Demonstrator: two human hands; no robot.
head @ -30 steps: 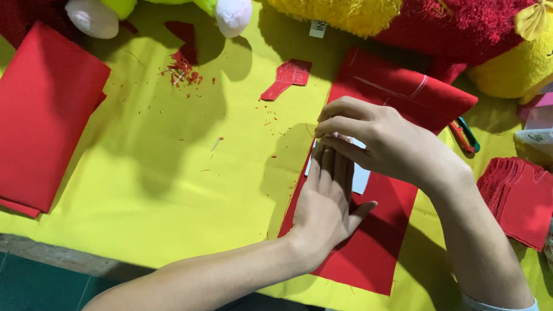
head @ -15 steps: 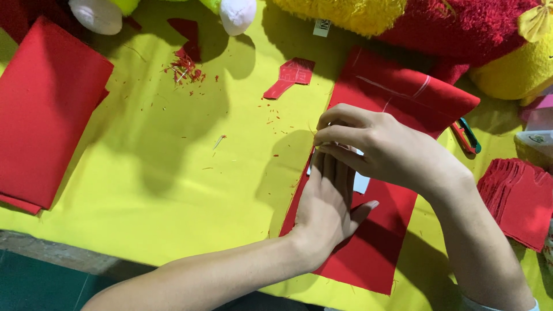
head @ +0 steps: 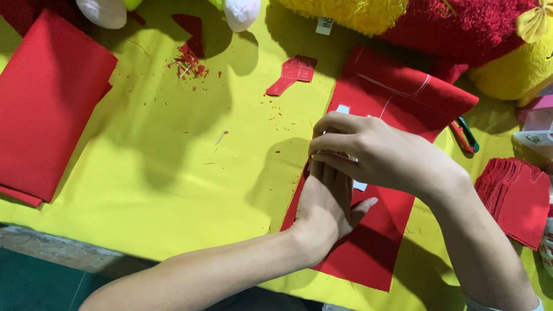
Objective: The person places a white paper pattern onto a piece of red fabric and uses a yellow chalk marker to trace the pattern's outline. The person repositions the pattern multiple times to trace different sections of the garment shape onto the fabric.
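Yellow cloth (head: 173,173) covers the table, strewn with red scraps. On it lies a red felt strip (head: 368,242), pinned under the flat, spread left hand (head: 325,204), while the right hand (head: 374,155) curls over it, fingertips pinching a white template (head: 360,185) against the felt. If either hand lifts or slides, the template could probably shift and spoil the outline.
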